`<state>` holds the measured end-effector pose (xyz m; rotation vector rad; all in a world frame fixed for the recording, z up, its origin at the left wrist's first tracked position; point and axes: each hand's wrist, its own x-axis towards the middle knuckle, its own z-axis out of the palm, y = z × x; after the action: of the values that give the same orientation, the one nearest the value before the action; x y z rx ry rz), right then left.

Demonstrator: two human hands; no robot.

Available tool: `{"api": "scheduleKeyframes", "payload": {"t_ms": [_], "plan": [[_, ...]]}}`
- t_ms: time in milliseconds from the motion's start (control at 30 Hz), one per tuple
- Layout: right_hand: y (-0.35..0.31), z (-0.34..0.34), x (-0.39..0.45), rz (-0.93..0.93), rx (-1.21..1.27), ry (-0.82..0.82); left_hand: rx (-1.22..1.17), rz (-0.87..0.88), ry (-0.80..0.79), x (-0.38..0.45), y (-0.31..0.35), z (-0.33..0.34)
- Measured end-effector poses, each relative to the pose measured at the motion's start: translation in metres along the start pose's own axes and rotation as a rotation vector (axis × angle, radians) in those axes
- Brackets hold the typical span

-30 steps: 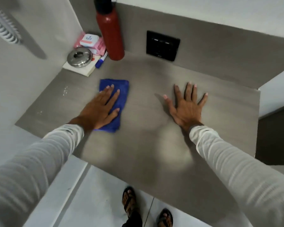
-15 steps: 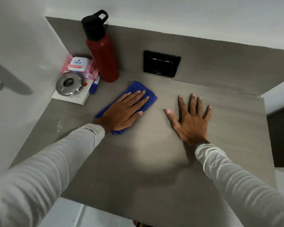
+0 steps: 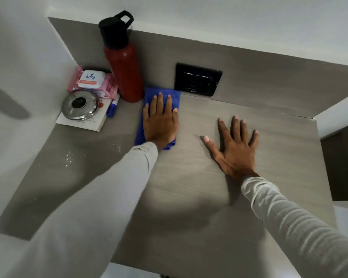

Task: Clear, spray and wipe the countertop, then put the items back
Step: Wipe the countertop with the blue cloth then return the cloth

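Since half a second ago the left hand (image 3: 160, 121), pressed flat on the blue cloth (image 3: 170, 95), has slid beside the red bottle (image 3: 122, 73), which a further push may topple, while the right hand (image 3: 234, 149) lies spread on the surface (image 3: 189, 197).

Both arms reach forward in pale long sleeves. The left hand (image 3: 160, 122) lies flat, palm down, fingers (image 3: 159, 103) extended and close together. The right hand (image 3: 234, 151) lies flat too, palm down, fingers spread wide, thumb out to the left.

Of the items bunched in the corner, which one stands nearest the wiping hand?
The red bottle. It stands right beside the blue cloth under the left hand; the marker, steel lid and wipes pack sit farther left.
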<state>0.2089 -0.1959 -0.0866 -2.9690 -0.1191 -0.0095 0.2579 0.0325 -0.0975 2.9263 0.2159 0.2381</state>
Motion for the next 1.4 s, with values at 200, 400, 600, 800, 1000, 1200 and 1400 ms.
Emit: {"api": "scheduleKeyframes", "payload": {"t_ms": [200, 400, 600, 800, 1000, 1200, 1400], "plan": [[0.002, 0.001, 0.001, -0.010, -0.012, -0.007, 0.020, -0.067, -0.044, -0.007, 0.016, 0.000], [0.005, 0.004, -0.001, -0.024, -0.019, -0.004, 0.112, 0.371, -0.081, 0.020, -0.027, -0.003], [0.000, 0.000, -0.003, -0.023, 0.089, -0.011, 0.066, 0.511, -0.090, -0.028, -0.032, -0.021], [-0.001, -0.008, -0.002, -0.021, 0.136, 0.002, 0.078, 0.714, -0.173, -0.130, -0.067, -0.054], [-0.034, -0.005, -0.012, -0.022, 0.155, -0.035, 0.153, 0.232, -0.071, -0.112, -0.101, -0.045], [-0.103, 0.008, 0.004, -0.160, 0.179, -0.010, 0.068, -0.345, 0.052, -0.168, -0.052, -0.035], [-0.105, 0.023, 0.017, -0.168, 0.091, -0.007, 0.147, 0.248, -0.110, -0.205, -0.093, -0.062]]}}
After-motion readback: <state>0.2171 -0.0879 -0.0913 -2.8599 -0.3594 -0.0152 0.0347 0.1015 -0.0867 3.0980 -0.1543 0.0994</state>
